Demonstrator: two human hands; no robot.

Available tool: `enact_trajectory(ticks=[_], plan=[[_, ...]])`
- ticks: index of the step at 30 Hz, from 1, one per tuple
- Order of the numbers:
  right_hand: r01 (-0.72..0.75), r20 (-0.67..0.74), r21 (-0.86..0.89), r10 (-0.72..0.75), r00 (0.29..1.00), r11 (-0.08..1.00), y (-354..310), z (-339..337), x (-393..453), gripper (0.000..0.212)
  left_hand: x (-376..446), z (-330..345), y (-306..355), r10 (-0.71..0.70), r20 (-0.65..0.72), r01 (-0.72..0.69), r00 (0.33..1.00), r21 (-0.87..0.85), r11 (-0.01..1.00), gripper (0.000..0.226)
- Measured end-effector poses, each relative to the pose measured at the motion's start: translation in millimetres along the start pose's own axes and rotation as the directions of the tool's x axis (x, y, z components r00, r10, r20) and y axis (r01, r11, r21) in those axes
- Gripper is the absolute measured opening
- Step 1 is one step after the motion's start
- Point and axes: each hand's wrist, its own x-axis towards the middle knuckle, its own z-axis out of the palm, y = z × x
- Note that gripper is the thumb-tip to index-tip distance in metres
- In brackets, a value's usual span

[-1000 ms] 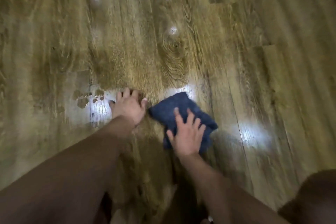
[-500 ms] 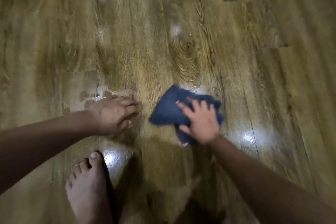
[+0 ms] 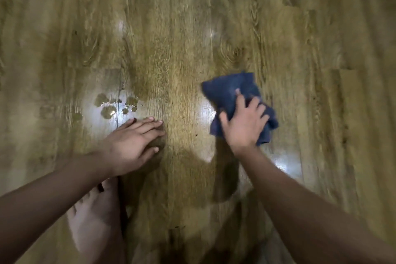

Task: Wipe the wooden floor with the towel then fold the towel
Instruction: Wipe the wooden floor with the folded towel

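Note:
A bunched dark blue towel (image 3: 230, 90) lies on the wooden floor (image 3: 175, 28) right of centre. My right hand (image 3: 243, 123) presses down on the towel's near part with fingers spread and straight, covering much of it. My left hand (image 3: 132, 141) rests flat on the bare floor to the left, fingers straight and pointing right, apart from the towel.
Several water drops (image 3: 109, 109) glisten on the boards just beyond my left hand. A bare foot (image 3: 94, 216) stands on the floor at the lower left under my left forearm. Glossy patches reflect light near both hands.
My right hand has slid the towel to the right and slightly away. The left hand stays planted on the floor. The view has shifted, showing the foot more fully.

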Motion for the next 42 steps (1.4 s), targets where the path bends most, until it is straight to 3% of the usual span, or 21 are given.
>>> enact_trajectory(ticks=[3,6,10,13,15,17,19,21,24,30,39,42], plan=[[0.237,0.095,0.01,-0.237,0.967,0.972,-40,5,-71,0.081,3,-13,-5,0.048,-0.147,-0.081,0.988,-0.227,0.97,0.056],[0.448,0.205,0.037,-0.446,0.871,0.893,-70,12,-131,0.092,9,-21,-18,-0.007,-0.33,-0.103,0.944,-0.315,0.943,0.05],[0.705,0.224,0.032,-0.692,0.686,0.709,-60,12,-130,0.09,7,-28,-57,-0.212,-0.466,-0.009,0.859,-0.427,0.904,0.037],[0.832,0.196,-0.008,-0.815,0.545,0.554,-40,8,-85,0.083,-17,-16,-102,-0.411,-0.556,0.132,0.722,-0.473,0.871,0.025],[0.788,0.16,-0.031,-0.775,0.611,0.615,-25,3,-48,0.08,-38,-6,-121,-0.616,-0.523,0.323,0.589,-0.547,0.773,0.039],[0.65,0.092,-0.061,-0.644,0.76,0.758,-9,-2,-4,0.079,-57,1,-131,-0.766,-0.464,0.581,0.445,-0.502,0.641,0.049],[0.428,0.03,-0.07,-0.427,0.904,0.901,4,-5,42,0.074,-71,9,-134,-0.839,-0.376,0.777,0.393,-0.352,0.522,0.054],[0.165,-0.022,-0.015,-0.165,0.986,0.986,14,-4,86,0.069,-71,15,-132,-0.898,-0.226,0.847,0.379,-0.308,0.434,0.059],[-0.059,0.007,0.072,0.058,0.998,0.996,7,0,120,0.066,-67,21,-135,-0.919,-0.103,0.841,0.381,-0.372,0.391,0.059],[-0.173,-0.069,0.133,0.184,0.981,0.976,-29,8,68,0.063,-69,25,-138,-0.901,-0.132,0.802,0.414,-0.415,0.429,0.058],[0.011,-0.039,0.198,-0.003,0.999,0.98,-149,15,-49,0.072,-84,16,-143,-0.876,-0.193,0.746,0.441,-0.465,0.478,0.051],[0.169,0.031,0.156,-0.176,0.984,0.973,-201,16,-90,0.079,-86,11,-143,-0.881,-0.189,0.715,0.434,-0.523,0.464,0.056]])
